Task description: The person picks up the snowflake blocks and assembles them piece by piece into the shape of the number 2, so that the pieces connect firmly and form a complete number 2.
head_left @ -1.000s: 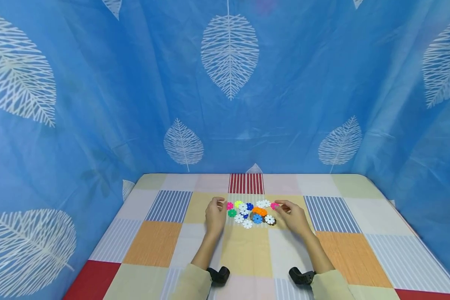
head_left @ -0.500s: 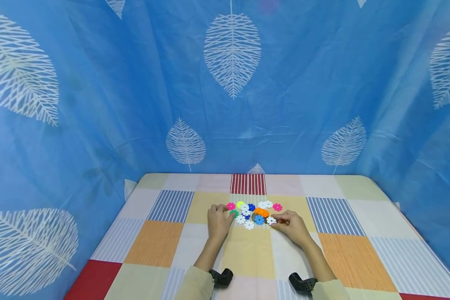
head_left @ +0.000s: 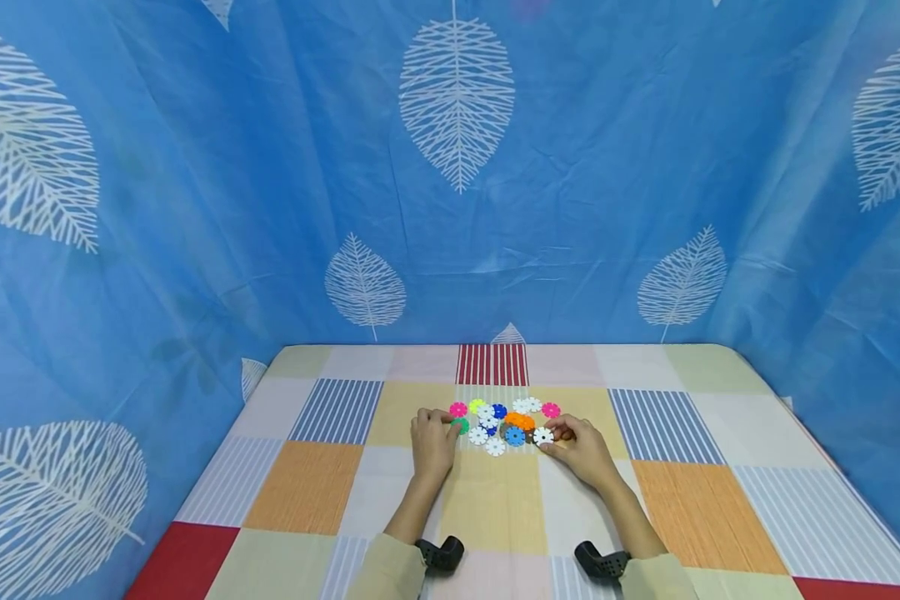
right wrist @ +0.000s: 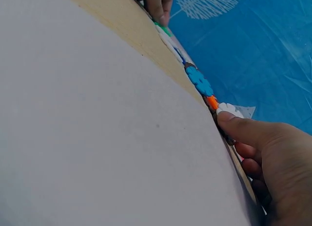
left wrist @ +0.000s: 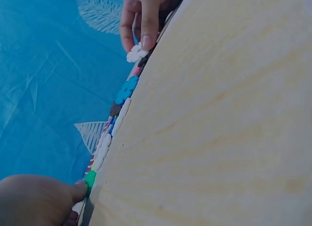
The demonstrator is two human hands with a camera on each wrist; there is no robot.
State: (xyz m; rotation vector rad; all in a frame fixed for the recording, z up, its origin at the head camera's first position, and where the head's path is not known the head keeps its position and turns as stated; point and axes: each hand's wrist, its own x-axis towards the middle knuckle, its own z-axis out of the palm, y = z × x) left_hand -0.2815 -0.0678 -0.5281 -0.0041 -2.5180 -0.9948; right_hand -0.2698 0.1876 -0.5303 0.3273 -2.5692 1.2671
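Observation:
My right hand (head_left: 581,450) pinches a white flower-shaped plastic disc (head_left: 543,436) between thumb and fingers at the right end of the pile; the left wrist view shows this white disc (left wrist: 135,54) tilted up. At the pile's left side my left hand (head_left: 432,442) pinches the edge of a green disc (head_left: 462,425), thumb on its near side. A blue disc (head_left: 515,436), orange discs (head_left: 521,422) and several white ones lie between the hands, some overlapping. A brown disc (head_left: 530,437) is partly covered beside the held white one.
Two pink discs lie at the back, one pink disc (head_left: 458,409) left and another pink disc (head_left: 551,410) right. A yellow disc (head_left: 476,406) lies among them. The patchwork cloth (head_left: 495,500) covers the table, with a blue leaf-print curtain (head_left: 570,167) behind.
My right hand has left the pink disc, come nearer to me and taken hold of the white disc. My left hand has moved slightly nearer and now pinches the green disc.

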